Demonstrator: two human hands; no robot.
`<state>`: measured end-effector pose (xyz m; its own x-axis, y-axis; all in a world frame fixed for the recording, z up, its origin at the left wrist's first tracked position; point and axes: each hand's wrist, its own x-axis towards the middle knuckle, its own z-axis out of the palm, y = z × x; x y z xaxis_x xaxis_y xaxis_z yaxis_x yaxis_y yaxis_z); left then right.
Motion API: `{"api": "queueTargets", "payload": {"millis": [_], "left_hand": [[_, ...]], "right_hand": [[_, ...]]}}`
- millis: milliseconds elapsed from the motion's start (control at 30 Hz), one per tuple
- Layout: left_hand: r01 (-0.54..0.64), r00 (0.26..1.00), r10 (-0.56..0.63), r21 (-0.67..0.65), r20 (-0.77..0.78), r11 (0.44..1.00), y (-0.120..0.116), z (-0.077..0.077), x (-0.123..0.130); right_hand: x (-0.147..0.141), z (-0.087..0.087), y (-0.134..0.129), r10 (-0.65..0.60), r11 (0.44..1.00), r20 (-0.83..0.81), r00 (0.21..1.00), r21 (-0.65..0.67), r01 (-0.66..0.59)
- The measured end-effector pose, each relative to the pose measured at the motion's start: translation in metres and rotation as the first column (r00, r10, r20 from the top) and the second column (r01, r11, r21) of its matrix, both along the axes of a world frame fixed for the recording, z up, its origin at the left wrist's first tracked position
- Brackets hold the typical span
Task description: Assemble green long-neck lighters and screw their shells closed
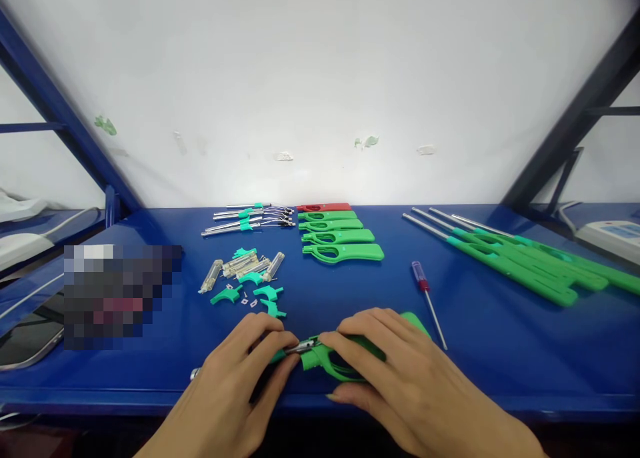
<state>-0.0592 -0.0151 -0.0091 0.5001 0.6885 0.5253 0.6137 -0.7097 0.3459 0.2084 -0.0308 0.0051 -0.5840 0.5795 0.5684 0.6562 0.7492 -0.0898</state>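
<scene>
My left hand [243, 375] pinches a lighter nozzle tube [303, 347] with a teal collar; most of its metal length is behind my fingers. Wrapped round a green lighter handle half [314, 359] is my right hand [393, 361], with fingertips at the neck where the tube's end meets the shell. Whether the tube is seated there I cannot tell. Beyond my left hand lie teal triggers [227, 295] and clear fuel tanks [243, 265], with several tiny metal pieces [245, 302]. A screwdriver [419, 277] with a purple and red handle rests beyond my right hand.
Wired nozzle tubes [233, 228] lie at the back left, beside a row of green handle shells [345, 252] and a red one [325, 207]. Assembled-looking green lighters [520, 271] fan out on the right. A phone [33, 331] and a blurred-out item [120, 298] are at left.
</scene>
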Motion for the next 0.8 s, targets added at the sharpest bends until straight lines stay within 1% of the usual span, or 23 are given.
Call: {"api": "queueTargets", "payload": {"millis": [67,133,233,333,433,467,533,600,700,800], "left_hand": [[0.010,1.000,-0.010,0.021,-0.003,1.000,0.000,0.001,0.000],[0.014,1.000,-0.014,0.038,-0.001,0.999,0.000,0.002,0.000],[0.003,1.000,-0.003,0.049,-0.005,0.999,0.000,0.002,-0.001],[-0.002,1.000,0.002,0.029,-0.019,1.000,0.000,0.001,-0.002],[0.000,1.000,0.001,0.020,-0.019,1.000,0.000,0.000,-0.002],[0.001,1.000,0.000,0.021,-0.016,1.000,0.001,0.000,-0.002],[0.002,1.000,-0.001,0.023,-0.010,1.000,0.001,0.000,-0.002],[-0.001,1.000,0.002,0.024,-0.007,1.000,0.001,0.000,-0.002],[-0.013,1.000,0.013,0.027,-0.005,1.000,0.002,0.001,-0.002],[-0.007,1.000,0.006,0.027,0.005,1.000,0.002,0.001,-0.002]], "right_hand": [[-0.002,-0.001,0.001,-0.018,1.000,-0.023,1.000,0.015,0.018],[-0.002,-0.003,0.001,-0.054,0.999,-0.035,0.998,0.003,0.054],[0.005,-0.007,0.000,-0.123,0.989,-0.016,0.992,-0.083,0.122],[0.027,-0.012,-0.003,-0.187,0.970,0.043,0.981,-0.153,0.191],[0.054,-0.016,-0.003,-0.259,0.959,0.065,0.964,-0.105,0.265],[0.061,-0.016,-0.002,-0.262,0.960,0.058,0.963,-0.084,0.267],[0.070,-0.014,0.001,-0.244,0.965,0.030,0.969,-0.090,0.246],[0.071,-0.012,0.004,-0.241,0.960,-0.016,0.970,-0.150,0.236],[0.066,-0.010,0.007,-0.290,0.930,-0.083,0.953,-0.259,0.261],[0.062,-0.011,0.007,-0.327,0.905,-0.131,0.936,-0.328,0.270]]}}
